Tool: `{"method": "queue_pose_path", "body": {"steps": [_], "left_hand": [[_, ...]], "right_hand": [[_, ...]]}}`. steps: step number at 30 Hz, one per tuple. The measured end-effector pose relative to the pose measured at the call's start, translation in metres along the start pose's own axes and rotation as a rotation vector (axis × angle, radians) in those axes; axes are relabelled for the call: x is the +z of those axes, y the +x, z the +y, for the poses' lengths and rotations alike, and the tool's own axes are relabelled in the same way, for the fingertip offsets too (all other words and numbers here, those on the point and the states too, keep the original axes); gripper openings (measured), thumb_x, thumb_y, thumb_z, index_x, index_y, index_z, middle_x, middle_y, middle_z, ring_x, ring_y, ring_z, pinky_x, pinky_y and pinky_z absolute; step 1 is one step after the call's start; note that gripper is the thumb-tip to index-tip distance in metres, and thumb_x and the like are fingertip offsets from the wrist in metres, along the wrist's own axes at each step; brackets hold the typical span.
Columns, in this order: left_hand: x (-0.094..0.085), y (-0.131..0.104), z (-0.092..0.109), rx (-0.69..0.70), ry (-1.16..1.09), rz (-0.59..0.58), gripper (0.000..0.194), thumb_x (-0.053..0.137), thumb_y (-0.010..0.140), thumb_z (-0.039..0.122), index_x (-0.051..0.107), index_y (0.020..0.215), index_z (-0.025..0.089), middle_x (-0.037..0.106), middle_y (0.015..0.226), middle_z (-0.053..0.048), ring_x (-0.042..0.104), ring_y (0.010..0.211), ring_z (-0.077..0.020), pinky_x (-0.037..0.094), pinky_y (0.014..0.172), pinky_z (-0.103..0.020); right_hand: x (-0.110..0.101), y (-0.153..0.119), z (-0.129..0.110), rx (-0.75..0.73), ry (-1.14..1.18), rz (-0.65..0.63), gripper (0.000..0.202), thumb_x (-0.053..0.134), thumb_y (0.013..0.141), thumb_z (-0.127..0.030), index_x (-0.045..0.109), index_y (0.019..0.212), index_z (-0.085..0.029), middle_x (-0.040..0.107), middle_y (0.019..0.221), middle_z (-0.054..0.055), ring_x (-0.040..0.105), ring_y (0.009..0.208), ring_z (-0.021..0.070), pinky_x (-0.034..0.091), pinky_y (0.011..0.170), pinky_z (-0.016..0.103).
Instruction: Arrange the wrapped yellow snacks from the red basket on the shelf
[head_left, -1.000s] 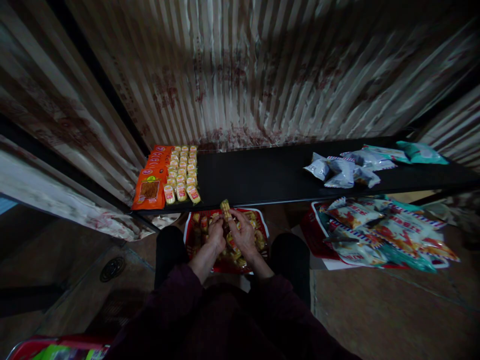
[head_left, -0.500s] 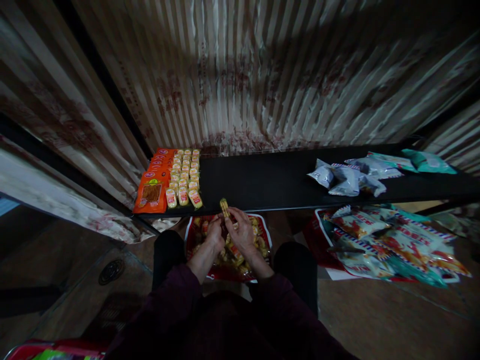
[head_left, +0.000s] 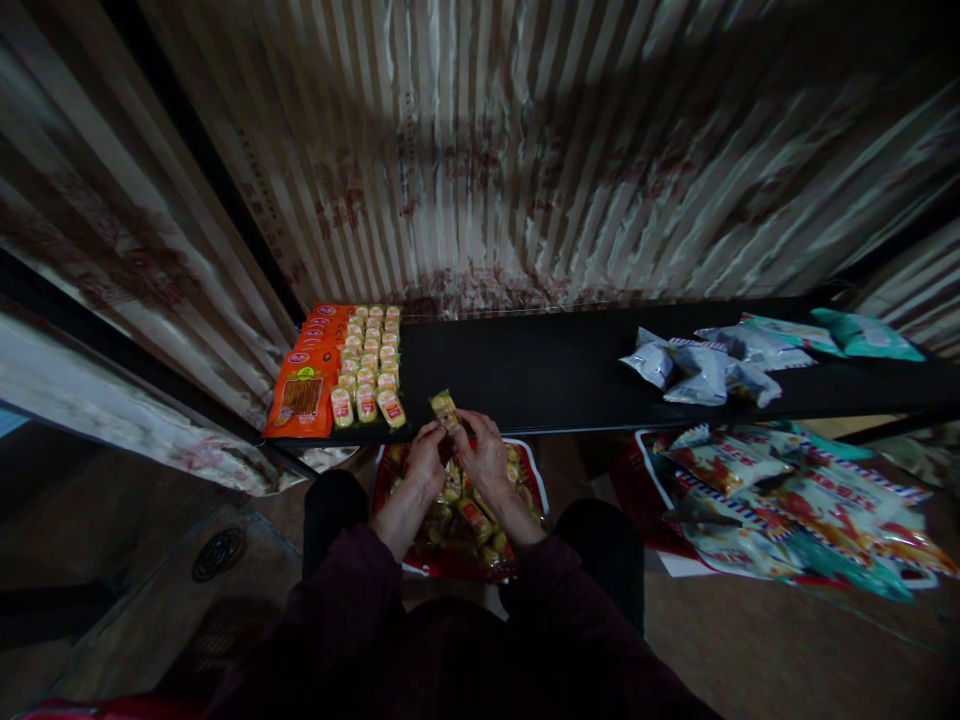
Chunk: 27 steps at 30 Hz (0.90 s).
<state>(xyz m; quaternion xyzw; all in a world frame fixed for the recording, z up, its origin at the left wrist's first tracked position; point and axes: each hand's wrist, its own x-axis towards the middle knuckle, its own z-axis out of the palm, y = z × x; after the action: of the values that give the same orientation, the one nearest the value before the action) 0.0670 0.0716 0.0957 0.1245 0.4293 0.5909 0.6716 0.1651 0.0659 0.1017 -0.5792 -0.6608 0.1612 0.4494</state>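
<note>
Between my left hand (head_left: 426,456) and my right hand (head_left: 484,452) is a small wrapped snack (head_left: 444,408) in a yellowish clear wrapper, pinched by the fingers of both. It is held just in front of the shelf edge. Below my hands a red basket (head_left: 541,490) with a white rim stands between my knees, filled with loose snacks (head_left: 474,516) of the same kind. On the left end of the black shelf (head_left: 517,365), similar wrapped snacks (head_left: 366,402) stand in rows, beside a line of orange packets (head_left: 300,392).
Silvery bags (head_left: 701,372) and teal bags (head_left: 870,334) lie on the shelf's right part. Below them a second red basket (head_left: 643,490) overflows with larger snack bags (head_left: 832,500). Corrugated sheeting (head_left: 480,150) hangs behind the shelf. A round drain (head_left: 219,554) is in the floor at left.
The snack in my fingers has turned from standing narrow side toward me to showing its broader face. Both hands remain above the basket's far side. The view has shifted slightly.
</note>
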Motion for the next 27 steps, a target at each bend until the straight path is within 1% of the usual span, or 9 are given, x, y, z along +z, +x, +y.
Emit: {"method": "queue_pose_path", "body": {"steps": [4, 7, 13, 17, 20, 24, 27], "left_hand": [[-0.004, 0.001, 0.002, 0.022, -0.015, 0.032, 0.032, 0.077, 0.046, 0.021, 0.063, 0.074, 0.016, 0.065, 0.073, -0.001, 0.059, 0.07, -0.0127, 0.043, 0.073, -0.027], [-0.005, 0.001, 0.005, 0.045, -0.015, 0.044, 0.032, 0.077, 0.044, 0.021, 0.063, 0.072, 0.016, 0.065, 0.074, -0.001, 0.058, 0.069, -0.0116, 0.042, 0.072, -0.026], [-0.007, -0.001, 0.008, 0.082, 0.067, 0.051, 0.031, 0.076, 0.05, 0.026, 0.061, 0.076, 0.017, 0.065, 0.076, -0.001, 0.058, 0.072, -0.012, 0.041, 0.073, -0.027], [-0.009, -0.002, 0.007, 0.096, 0.101, 0.081, 0.033, 0.074, 0.051, 0.028, 0.059, 0.078, 0.017, 0.063, 0.077, 0.0, 0.057, 0.07, -0.0112, 0.041, 0.069, -0.025], [-0.012, -0.002, 0.007, 0.126, 0.112, 0.082, 0.032, 0.073, 0.054, 0.028, 0.059, 0.081, 0.017, 0.062, 0.08, 0.0, 0.056, 0.071, -0.0104, 0.04, 0.067, -0.024], [-0.013, -0.001, 0.007, 0.195, 0.176, 0.08, 0.029, 0.07, 0.059, 0.028, 0.06, 0.084, 0.017, 0.062, 0.084, 0.0, 0.056, 0.075, -0.0106, 0.042, 0.071, -0.024], [-0.013, 0.002, 0.007, 0.258, 0.261, 0.08, 0.027, 0.068, 0.063, 0.029, 0.059, 0.087, 0.018, 0.062, 0.089, -0.001, 0.057, 0.08, -0.0124, 0.043, 0.076, -0.027]], "right_hand": [[0.002, 0.0, -0.002, 0.051, -0.004, -0.015, 0.03, 0.04, 0.087, -0.028, 0.062, 0.104, -0.017, 0.066, 0.102, 0.01, 0.057, 0.095, 0.023, 0.044, 0.086, 0.038], [0.005, 0.0, -0.003, 0.094, -0.016, -0.015, 0.029, 0.04, 0.087, -0.028, 0.061, 0.103, -0.016, 0.066, 0.101, 0.01, 0.058, 0.092, 0.0223, 0.045, 0.085, 0.037], [0.011, -0.002, -0.002, 0.092, -0.031, -0.03, 0.027, 0.039, 0.086, -0.027, 0.059, 0.102, -0.018, 0.066, 0.098, 0.007, 0.059, 0.085, 0.0206, 0.045, 0.08, 0.034], [0.015, -0.002, -0.002, 0.099, -0.013, -0.047, 0.028, 0.038, 0.086, -0.027, 0.059, 0.102, -0.018, 0.066, 0.099, 0.008, 0.059, 0.088, 0.0211, 0.045, 0.082, 0.035], [0.018, 0.0, -0.002, 0.098, 0.038, -0.025, 0.028, 0.039, 0.086, -0.028, 0.06, 0.102, -0.017, 0.066, 0.1, 0.01, 0.059, 0.091, 0.0214, 0.045, 0.086, 0.036], [0.021, 0.003, -0.002, 0.086, 0.06, 0.002, 0.027, 0.041, 0.084, -0.026, 0.061, 0.099, -0.016, 0.064, 0.098, 0.011, 0.058, 0.093, 0.022, 0.045, 0.086, 0.037], [0.023, 0.005, -0.002, 0.104, 0.072, -0.002, 0.028, 0.041, 0.083, -0.023, 0.06, 0.101, -0.015, 0.064, 0.1, 0.011, 0.058, 0.093, 0.0217, 0.046, 0.086, 0.037]]}}
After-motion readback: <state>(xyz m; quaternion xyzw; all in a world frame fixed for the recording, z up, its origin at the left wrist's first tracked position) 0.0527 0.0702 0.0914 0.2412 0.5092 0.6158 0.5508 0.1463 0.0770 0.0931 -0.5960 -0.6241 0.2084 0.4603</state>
